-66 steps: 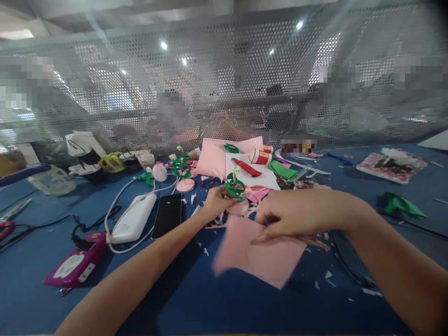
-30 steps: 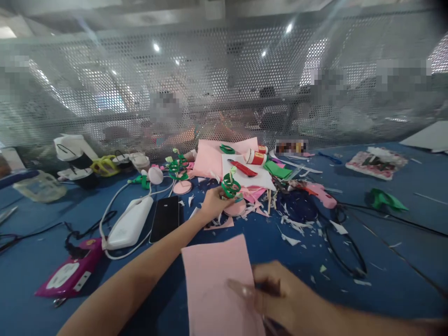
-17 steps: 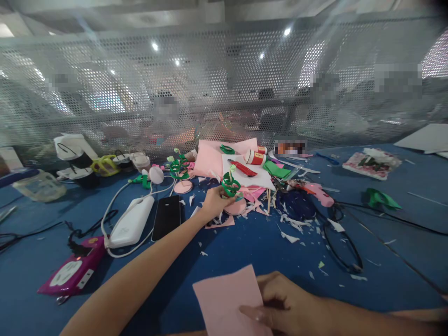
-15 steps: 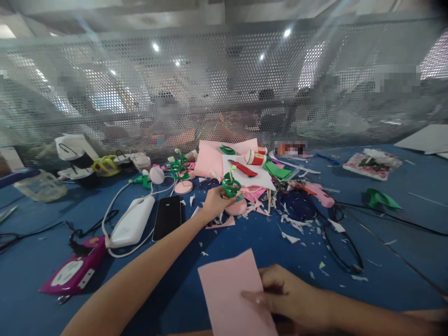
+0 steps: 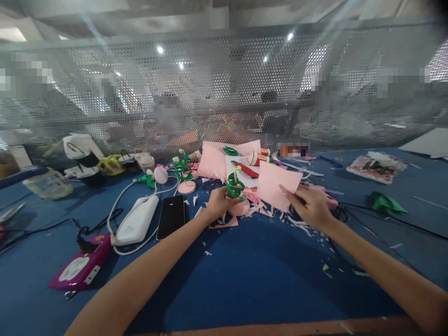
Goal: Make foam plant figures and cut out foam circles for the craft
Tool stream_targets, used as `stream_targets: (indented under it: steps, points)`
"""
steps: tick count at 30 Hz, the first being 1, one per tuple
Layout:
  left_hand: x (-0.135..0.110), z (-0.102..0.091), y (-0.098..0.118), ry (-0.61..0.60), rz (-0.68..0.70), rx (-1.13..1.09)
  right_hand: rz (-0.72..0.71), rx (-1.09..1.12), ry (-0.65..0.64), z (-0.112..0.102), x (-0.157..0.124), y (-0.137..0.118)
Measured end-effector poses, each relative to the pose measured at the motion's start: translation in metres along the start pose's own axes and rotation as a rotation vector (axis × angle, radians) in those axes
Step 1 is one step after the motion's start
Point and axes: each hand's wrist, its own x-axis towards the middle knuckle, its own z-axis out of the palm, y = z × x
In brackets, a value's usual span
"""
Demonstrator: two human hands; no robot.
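My left hand (image 5: 219, 205) has its fingers closed at a green paper spiral (image 5: 235, 185) that stands over a round pink base (image 5: 239, 208). The fingertips are partly hidden behind the spiral. Between the thumb and fingers of my right hand (image 5: 312, 205) is a pink paper sheet (image 5: 279, 184), raised over the scraps and covering part of the pile. Behind the hands a red utility knife (image 5: 248, 171) lies on white paper, close to a red-and-white glue bottle (image 5: 258, 159). A similar green spiral (image 5: 183, 169) on a pink disc stands further left.
A black phone (image 5: 171, 217), a white power bank (image 5: 137, 219) with cable and a purple power strip (image 5: 83, 263) lie left. Paper scraps (image 5: 301, 227) litter the blue table. To the right are a green piece (image 5: 387, 203) and a plastic packet (image 5: 376, 167). A perforated metal screen (image 5: 224, 93) stands behind.
My right hand has carried the pink sheet from the table's front up and forward to the scrap pile. My left hand stays at the green spiral. The view has shifted slightly.
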Motion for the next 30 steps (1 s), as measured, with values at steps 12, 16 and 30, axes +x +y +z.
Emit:
stream_targets:
  steps: [12, 16, 30]
  points:
    - [-0.004, 0.001, 0.007, -0.004, -0.033, -0.057, 0.454, 0.526, -0.457, -0.023, 0.033, -0.018]
    - [-0.003, 0.0, 0.004, 0.006, -0.041, -0.031, 0.52, 0.501, -0.422, -0.016, 0.022, -0.013]
    - [-0.002, 0.002, 0.007, -0.014, -0.053, -0.08, 0.575, 0.519, -0.365, -0.001, 0.013, 0.01]
